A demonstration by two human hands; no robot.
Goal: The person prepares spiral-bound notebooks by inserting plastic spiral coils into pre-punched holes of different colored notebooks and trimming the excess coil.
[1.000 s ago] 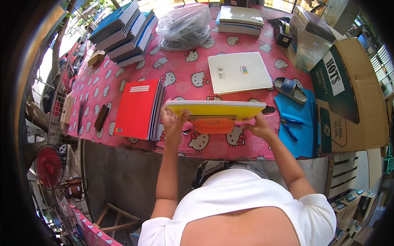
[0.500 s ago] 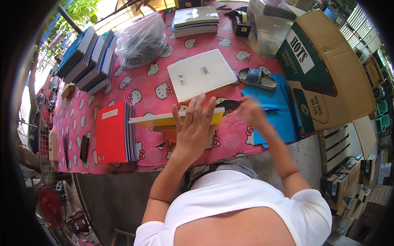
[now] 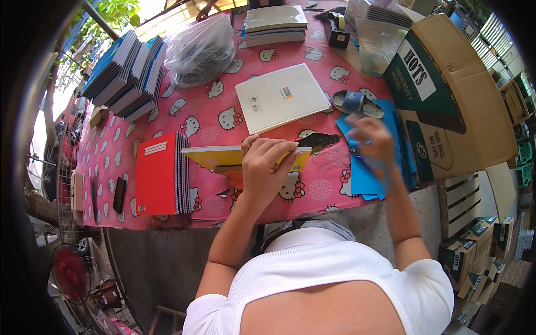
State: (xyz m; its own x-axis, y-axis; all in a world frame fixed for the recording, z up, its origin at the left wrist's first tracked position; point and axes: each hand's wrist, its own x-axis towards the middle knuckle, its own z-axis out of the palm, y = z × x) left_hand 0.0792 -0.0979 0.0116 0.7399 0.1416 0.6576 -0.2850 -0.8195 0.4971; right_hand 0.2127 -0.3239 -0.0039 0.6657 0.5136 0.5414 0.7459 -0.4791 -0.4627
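My left hand (image 3: 263, 166) is closed over the top edge of a yellow notebook (image 3: 215, 160), which stands upright with its spiral edge up. My right hand (image 3: 373, 139) is smeared by motion above blue notebooks (image 3: 386, 176), so its fingers cannot be made out. Left of the yellow notebook lies a stack of red spiral notebooks (image 3: 159, 178). Beyond my left hand is a white-backed spiral notebook (image 3: 282, 99), lying flat. A blue and grey slipper (image 3: 357, 103) rests at the top of the blue notebooks.
A cardboard box (image 3: 474, 84) stands at the right. Blue-covered notebook stacks (image 3: 123, 75) and a clear plastic bag (image 3: 202, 51) are at the far left. White notebooks (image 3: 274, 25) and a tape dispenser (image 3: 338, 32) sit at the back of the pink table (image 3: 209, 111).
My left hand's fingers, raised and spread before, are now bent over the notebook's upper edge. My right hand has moved right and nearer, over the blue notebooks. The view shifted slightly.
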